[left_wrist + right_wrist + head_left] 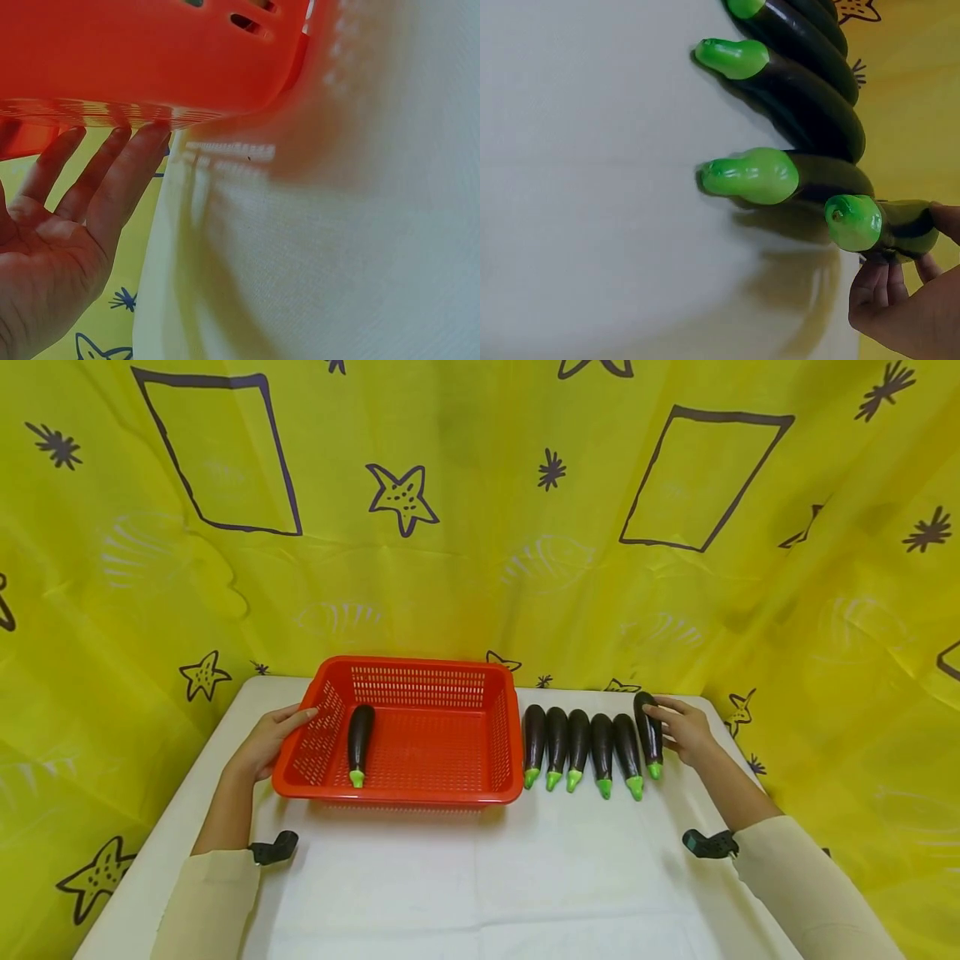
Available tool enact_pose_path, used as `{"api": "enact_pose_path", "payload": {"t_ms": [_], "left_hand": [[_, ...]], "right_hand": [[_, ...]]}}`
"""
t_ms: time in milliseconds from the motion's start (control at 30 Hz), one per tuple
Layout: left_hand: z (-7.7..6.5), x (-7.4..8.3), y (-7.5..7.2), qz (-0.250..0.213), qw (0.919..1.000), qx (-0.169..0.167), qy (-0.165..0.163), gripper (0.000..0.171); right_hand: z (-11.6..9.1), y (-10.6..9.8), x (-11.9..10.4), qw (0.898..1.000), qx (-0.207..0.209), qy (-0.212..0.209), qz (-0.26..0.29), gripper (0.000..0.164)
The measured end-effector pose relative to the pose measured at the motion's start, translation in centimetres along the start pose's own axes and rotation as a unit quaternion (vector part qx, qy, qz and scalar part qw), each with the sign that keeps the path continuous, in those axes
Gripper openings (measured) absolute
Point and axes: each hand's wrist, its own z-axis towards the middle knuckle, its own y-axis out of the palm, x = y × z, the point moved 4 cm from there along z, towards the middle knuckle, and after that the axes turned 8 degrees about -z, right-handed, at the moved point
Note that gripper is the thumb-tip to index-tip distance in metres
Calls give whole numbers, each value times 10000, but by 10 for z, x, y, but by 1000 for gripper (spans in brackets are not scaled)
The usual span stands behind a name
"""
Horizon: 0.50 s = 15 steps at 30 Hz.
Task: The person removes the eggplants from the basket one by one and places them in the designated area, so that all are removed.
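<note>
My left hand [262, 743] holds the red plastic basket [397, 795] at its left side, thumb over the rim and fingers beneath, as the left wrist view shows. The basket appears tilted, lifted off the cloth at least on that side. One eggplant [361, 739] lies inside, toward the left. With thumb and fingers my right hand [686, 732] pinches another dark eggplant [647, 731], its green stem end [853, 223] pointing toward me. That eggplant is raised above the table beside a row of several eggplants [578, 739].
A white cloth [480, 877] covers the table. Behind and at both sides hangs a yellow curtain [465, 568] with starfish drawings. The eggplant row lies just right of the basket, its leftmost eggplant [534, 735] close to the basket wall.
</note>
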Motion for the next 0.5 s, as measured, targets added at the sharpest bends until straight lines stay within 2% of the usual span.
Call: {"api": "enact_pose_path", "payload": {"t_ms": [167,500], "left_hand": [[-1,1,0,-22,10000,5,17,74],[0,1,0,-66,10000,7,28,74]], "right_hand": [[2,-4,8,9998,86,155,115,68],[8,-8,20,9985,360,334,-242,67]]}}
